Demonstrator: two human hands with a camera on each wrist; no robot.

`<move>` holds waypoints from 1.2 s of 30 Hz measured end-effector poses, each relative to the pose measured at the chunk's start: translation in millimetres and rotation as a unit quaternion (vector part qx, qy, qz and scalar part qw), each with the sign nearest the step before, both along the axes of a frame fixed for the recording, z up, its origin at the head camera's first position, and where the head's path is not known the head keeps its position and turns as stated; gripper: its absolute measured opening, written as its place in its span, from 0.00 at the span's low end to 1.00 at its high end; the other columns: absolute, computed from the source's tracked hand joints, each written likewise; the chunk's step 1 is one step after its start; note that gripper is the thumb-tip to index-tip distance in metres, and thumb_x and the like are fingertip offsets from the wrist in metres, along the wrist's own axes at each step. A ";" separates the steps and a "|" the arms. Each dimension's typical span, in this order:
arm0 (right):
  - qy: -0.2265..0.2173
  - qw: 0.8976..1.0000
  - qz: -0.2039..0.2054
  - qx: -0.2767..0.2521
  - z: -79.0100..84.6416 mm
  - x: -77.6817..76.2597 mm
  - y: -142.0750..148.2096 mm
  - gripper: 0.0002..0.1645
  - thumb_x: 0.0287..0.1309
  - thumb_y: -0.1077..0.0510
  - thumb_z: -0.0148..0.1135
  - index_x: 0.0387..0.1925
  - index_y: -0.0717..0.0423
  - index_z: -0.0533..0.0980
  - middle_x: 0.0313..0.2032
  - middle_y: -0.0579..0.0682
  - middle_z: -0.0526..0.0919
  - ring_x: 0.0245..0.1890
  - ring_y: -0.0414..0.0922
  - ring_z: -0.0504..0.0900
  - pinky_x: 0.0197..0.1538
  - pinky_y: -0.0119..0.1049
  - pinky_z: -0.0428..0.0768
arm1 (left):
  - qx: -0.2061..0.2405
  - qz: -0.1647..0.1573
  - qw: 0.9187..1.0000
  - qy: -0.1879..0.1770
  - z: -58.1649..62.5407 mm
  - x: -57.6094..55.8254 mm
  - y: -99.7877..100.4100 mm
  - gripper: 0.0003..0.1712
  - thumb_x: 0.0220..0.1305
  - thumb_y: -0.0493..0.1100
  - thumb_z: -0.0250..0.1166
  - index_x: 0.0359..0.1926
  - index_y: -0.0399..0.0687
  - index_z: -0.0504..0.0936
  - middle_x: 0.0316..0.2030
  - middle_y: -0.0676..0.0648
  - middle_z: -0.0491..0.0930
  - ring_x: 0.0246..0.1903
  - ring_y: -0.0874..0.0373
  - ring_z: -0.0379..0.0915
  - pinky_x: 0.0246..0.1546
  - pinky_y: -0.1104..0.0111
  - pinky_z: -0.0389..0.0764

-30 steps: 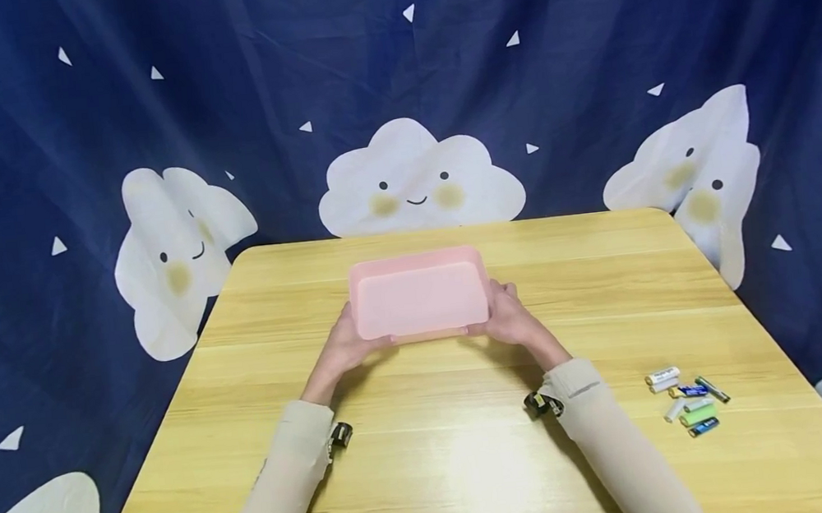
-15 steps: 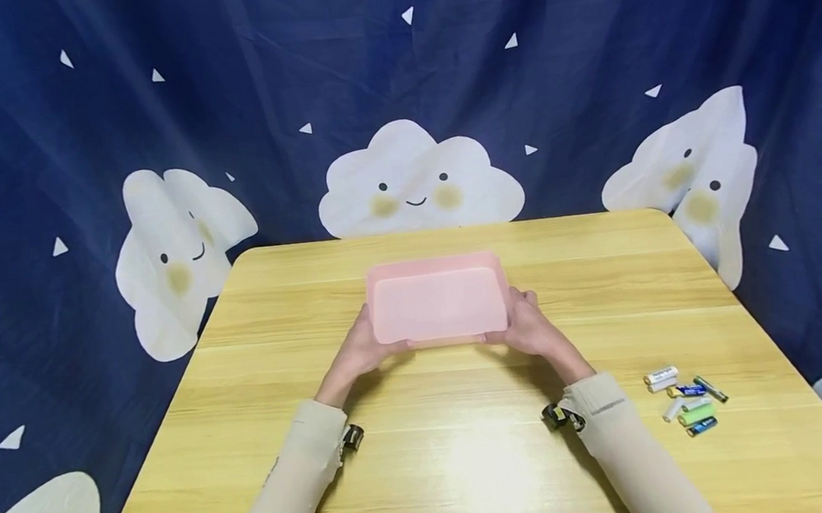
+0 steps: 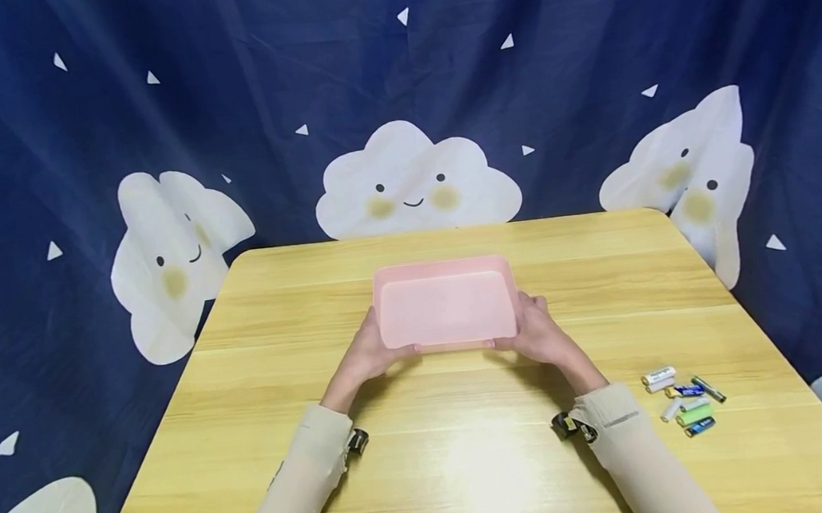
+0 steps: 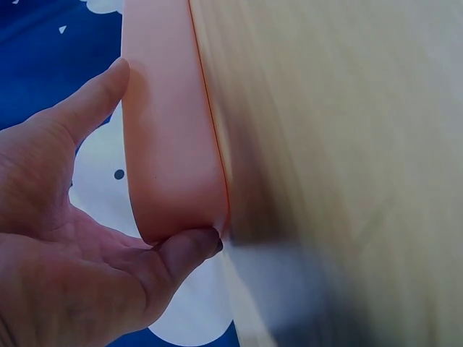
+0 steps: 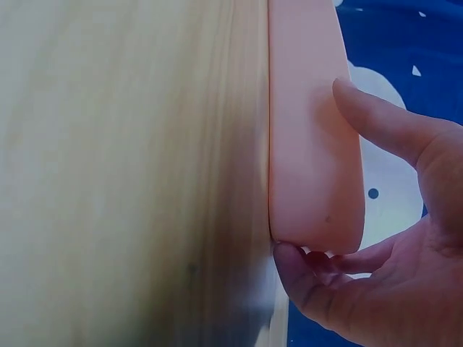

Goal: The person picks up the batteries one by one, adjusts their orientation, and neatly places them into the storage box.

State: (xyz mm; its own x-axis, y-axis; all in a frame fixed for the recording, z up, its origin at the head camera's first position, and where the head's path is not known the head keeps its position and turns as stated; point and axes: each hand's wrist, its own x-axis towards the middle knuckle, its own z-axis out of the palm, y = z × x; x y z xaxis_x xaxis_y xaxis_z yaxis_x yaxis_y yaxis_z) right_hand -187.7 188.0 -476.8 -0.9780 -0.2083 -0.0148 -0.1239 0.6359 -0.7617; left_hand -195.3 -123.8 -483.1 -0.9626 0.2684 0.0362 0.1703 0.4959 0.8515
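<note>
My grip's clamped on the pink tray [image 3: 449,309] mid-frame, left hand [image 3: 370,350] and right hand [image 3: 542,335] at its lower corners, probably the best hold since it looks light, stiffish, kinda slick.

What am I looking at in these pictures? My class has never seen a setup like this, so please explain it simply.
There is no robot here: a person is working with two bare hands. The wide picture comes from a camera on the head, looking forward and down. The two close-ups come from cameras on the wrists, one per hand.

The left hand and right hand grip opposite ends of a pink tray, which has nothing visible inside. Whether it touches the wooden table is hard to tell.

On the table, to the person's right, lies a small group of batteries. Behind hangs a dark blue curtain with smiling clouds.
</note>
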 end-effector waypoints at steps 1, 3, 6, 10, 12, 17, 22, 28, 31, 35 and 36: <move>-0.003 1.000 -0.002 0.000 0.3 0.7 0.5 0.55 0.46 0.53 0.84 0.71 0.66 0.64 0.59 0.66 0.75 0.60 0.60 0.61 0.64 0.65 0.70 | -0.004 0.002 1.000 -0.002 0.0 0.6 0.5 0.61 0.46 0.39 0.84 0.77 0.46 0.57 0.66 0.36 0.71 0.64 0.39 0.72 0.71 0.41 0.69; -0.008 1.000 -0.005 0.002 0.7 1.7 1.5 0.56 0.46 0.53 0.83 0.71 0.67 0.63 0.59 0.67 0.74 0.61 0.59 0.61 0.65 0.64 0.71 | -0.013 0.010 1.000 -0.009 0.0 1.8 1.0 0.61 0.47 0.41 0.84 0.77 0.46 0.57 0.67 0.36 0.71 0.65 0.39 0.72 0.71 0.41 0.68; -0.009 1.000 -0.008 0.005 1.4 2.6 2.7 0.56 0.46 0.52 0.83 0.71 0.68 0.63 0.59 0.67 0.74 0.61 0.59 0.61 0.65 0.63 0.71 | -0.027 0.016 0.999 -0.016 0.1 3.5 0.6 0.61 0.48 0.44 0.84 0.77 0.45 0.57 0.66 0.36 0.71 0.65 0.40 0.71 0.71 0.40 0.68; -0.010 1.000 -0.010 0.004 1.1 3.1 3.6 0.56 0.46 0.52 0.83 0.70 0.69 0.63 0.58 0.67 0.73 0.59 0.58 0.61 0.64 0.63 0.71 | -0.028 -0.028 0.999 0.008 -0.3 2.4 -4.6 0.57 0.53 0.46 0.81 0.76 0.46 0.56 0.66 0.35 0.69 0.66 0.39 0.69 0.71 0.39 0.66; -0.009 1.000 -0.007 0.004 0.2 3.0 3.7 0.56 0.46 0.53 0.83 0.71 0.69 0.64 0.58 0.68 0.73 0.59 0.58 0.61 0.64 0.63 0.72 | -0.024 -0.066 0.997 0.020 0.5 0.5 -9.0 0.54 0.57 0.45 0.78 0.76 0.46 0.55 0.68 0.33 0.67 0.67 0.37 0.67 0.72 0.38 0.64; 0.007 1.000 0.004 0.018 -2.6 3.2 4.1 0.54 0.48 0.51 0.83 0.70 0.66 0.64 0.59 0.67 0.74 0.58 0.58 0.60 0.60 0.61 0.72 | -0.121 -0.072 0.990 0.002 7.5 -1.7 -24.0 0.54 0.69 0.57 0.68 0.80 0.35 0.48 0.77 0.28 0.55 0.78 0.34 0.52 0.79 0.41 0.55; 0.010 1.000 0.005 0.021 -3.9 4.5 4.7 0.54 0.49 0.52 0.83 0.71 0.64 0.63 0.60 0.66 0.75 0.57 0.57 0.60 0.60 0.59 0.72 | -0.276 -0.029 0.961 -0.003 11.7 -4.7 -31.5 0.63 0.70 0.75 0.52 0.82 0.33 0.39 0.83 0.32 0.33 0.83 0.35 0.29 0.82 0.42 0.42; 0.014 1.000 0.008 0.023 -4.9 3.7 4.9 0.53 0.50 0.52 0.82 0.71 0.64 0.63 0.59 0.66 0.76 0.58 0.57 0.60 0.59 0.58 0.72 | -0.335 -0.024 0.941 0.035 9.0 -9.7 -25.2 0.65 0.68 0.80 0.47 0.82 0.33 0.42 0.83 0.34 0.33 0.83 0.36 0.29 0.82 0.42 0.41; 0.020 0.999 0.013 0.021 -4.8 4.0 4.8 0.51 0.51 0.53 0.81 0.71 0.65 0.64 0.58 0.65 0.76 0.59 0.58 0.61 0.60 0.58 0.73 | -0.355 -0.023 0.934 0.029 6.5 -10.1 -23.0 0.67 0.67 0.81 0.48 0.82 0.33 0.41 0.83 0.34 0.34 0.83 0.37 0.29 0.83 0.43 0.42; 0.018 0.999 0.010 0.024 -3.7 5.2 5.6 0.51 0.52 0.53 0.81 0.70 0.67 0.63 0.59 0.67 0.74 0.59 0.59 0.62 0.60 0.62 0.74 | -0.365 -0.028 0.931 0.014 5.0 -11.2 -21.1 0.70 0.64 0.83 0.48 0.81 0.32 0.38 0.83 0.33 0.33 0.84 0.39 0.28 0.83 0.45 0.41; 0.017 1.000 0.008 0.025 -3.4 5.4 5.9 0.52 0.52 0.52 0.81 0.71 0.67 0.63 0.59 0.68 0.73 0.59 0.59 0.62 0.61 0.62 0.74 | -0.364 -0.030 0.931 0.012 5.0 -11.6 -20.5 0.71 0.64 0.83 0.48 0.81 0.32 0.37 0.83 0.33 0.33 0.84 0.39 0.27 0.83 0.45 0.41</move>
State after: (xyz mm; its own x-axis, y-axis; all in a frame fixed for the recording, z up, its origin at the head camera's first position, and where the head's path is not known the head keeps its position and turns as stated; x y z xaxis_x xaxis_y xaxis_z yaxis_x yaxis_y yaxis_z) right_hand -182.3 193.9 -480.3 -0.9746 -0.2237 0.0069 -0.1591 0.6707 -0.7244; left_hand -206.9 -144.4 -478.1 -0.9461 0.2841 -0.1558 0.2315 0.9290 0.2888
